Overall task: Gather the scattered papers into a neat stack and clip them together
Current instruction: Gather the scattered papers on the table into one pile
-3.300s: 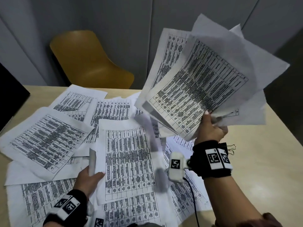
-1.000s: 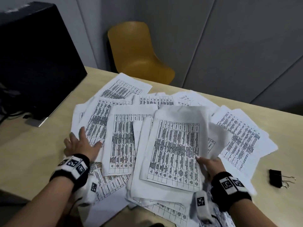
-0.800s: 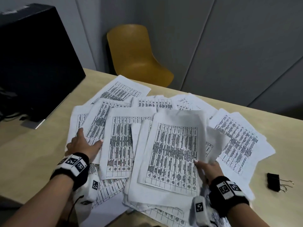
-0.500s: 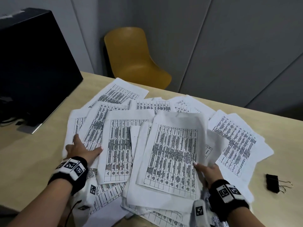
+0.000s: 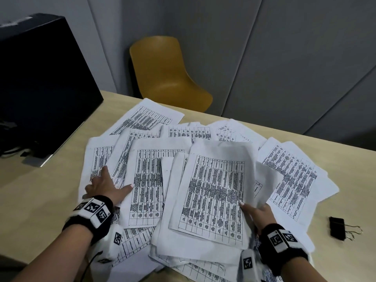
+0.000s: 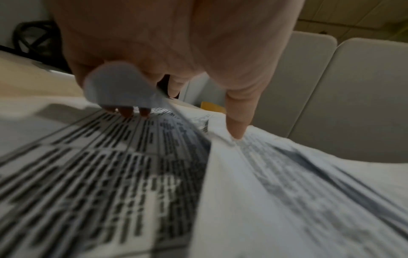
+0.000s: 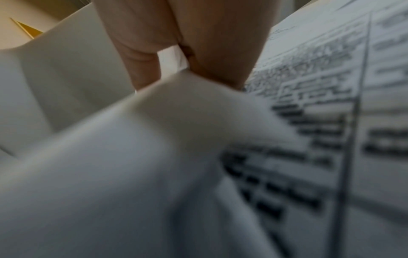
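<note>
Several printed sheets (image 5: 150, 180) lie fanned across the tan table (image 5: 40, 200). A loose bundle of papers (image 5: 213, 196) sits on top, right of the middle. My right hand (image 5: 256, 213) grips the bundle's right edge, with the thumb on the top sheet and the fingers tucked under a sheet; the right wrist view shows this bundle (image 7: 132, 174) as blurred paper in front of the hand (image 7: 187, 57). My left hand (image 5: 105, 187) lies spread flat on the left-hand sheets, and its fingertips (image 6: 125, 111) and thumb press on the paper (image 6: 110, 174). A black binder clip (image 5: 337, 228) lies on the table to the right, apart from both hands.
A black monitor (image 5: 40, 88) stands on the table's far left, with cables beside its base. A yellow chair (image 5: 166, 74) stands behind the table against grey wall panels. The table's near edge runs under my forearms, and some sheets overhang it.
The bundle that my right hand held in the air now lies on the pile. Over the last second my left hand slid slightly right along the sheets; my right hand stayed at the bundle's edge.
</note>
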